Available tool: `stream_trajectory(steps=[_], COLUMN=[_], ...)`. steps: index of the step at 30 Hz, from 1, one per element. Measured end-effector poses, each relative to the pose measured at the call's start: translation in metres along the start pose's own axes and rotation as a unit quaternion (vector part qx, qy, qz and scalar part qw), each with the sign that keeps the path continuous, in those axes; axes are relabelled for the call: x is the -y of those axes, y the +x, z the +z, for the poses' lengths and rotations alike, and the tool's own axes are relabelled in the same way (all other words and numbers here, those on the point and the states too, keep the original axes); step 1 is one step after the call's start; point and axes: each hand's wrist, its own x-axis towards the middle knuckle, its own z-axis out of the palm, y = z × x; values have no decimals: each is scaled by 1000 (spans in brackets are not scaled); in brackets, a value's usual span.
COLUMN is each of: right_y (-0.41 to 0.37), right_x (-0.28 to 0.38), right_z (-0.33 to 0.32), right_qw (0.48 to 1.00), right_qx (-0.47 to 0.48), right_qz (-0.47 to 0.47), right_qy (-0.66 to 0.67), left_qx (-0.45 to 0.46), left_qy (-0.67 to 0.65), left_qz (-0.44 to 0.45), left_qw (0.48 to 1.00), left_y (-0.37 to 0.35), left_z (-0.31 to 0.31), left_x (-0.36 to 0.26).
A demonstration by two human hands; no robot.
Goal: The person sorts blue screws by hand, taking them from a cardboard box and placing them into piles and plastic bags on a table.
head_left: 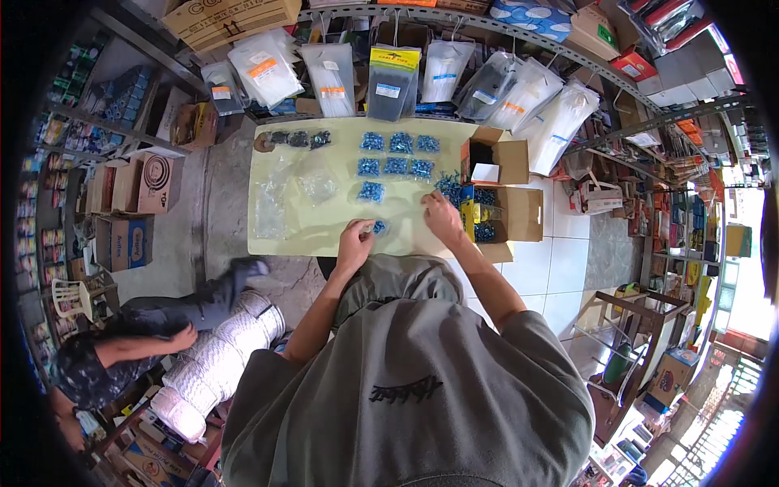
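My left hand [355,246] is closed on a small clear bag [380,228] with a few blue pieces in it, at the table's front edge. To its right, my right hand [439,216] has its fingers bent together beside a loose pile of blue pieces [448,185]; what they hold, if anything, is too small to tell. Several filled bags of blue pieces [396,166] lie in rows on the pale table [324,219]. An open box [484,227] of blue pieces stands at the right edge. Empty clear bags [316,184] lie on the left.
Bags of dark pieces [300,139] lie at the back left, near a tape roll [264,141]. Another open carton [511,161] stands at the back right. Cable-tie packs [394,85] hang above the table. Another person [134,345] is at the lower left beside a white roll [219,365].
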Motion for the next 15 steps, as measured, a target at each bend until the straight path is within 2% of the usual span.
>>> stream_trajectory(steps=[1, 3, 6, 13, 15], right_y=[0, -1, 0, 6, 7], right_x=[-11, -29, -46, -55, -57], right_z=[0, 3, 6, 14, 15], right_qw=[996, 994, 984, 981, 983], right_qx=[-2, -4, 47, 58, 50], right_qz=[-1, -8, -40, -32, -71], right_qy=[-87, -113, -169, -184, -162], left_qx=[5, 11, 12, 11, 13], left_qy=[-3, -4, 1, -5, -2], left_qz=[-8, -15, -12, 3, 0], left_qw=[1000, 1000, 1000, 1000, 1000], left_y=[0, 2, 2, 1, 1], left_z=[0, 0, 1, 0, 0], left_x=[0, 1, 3, 1, -1])
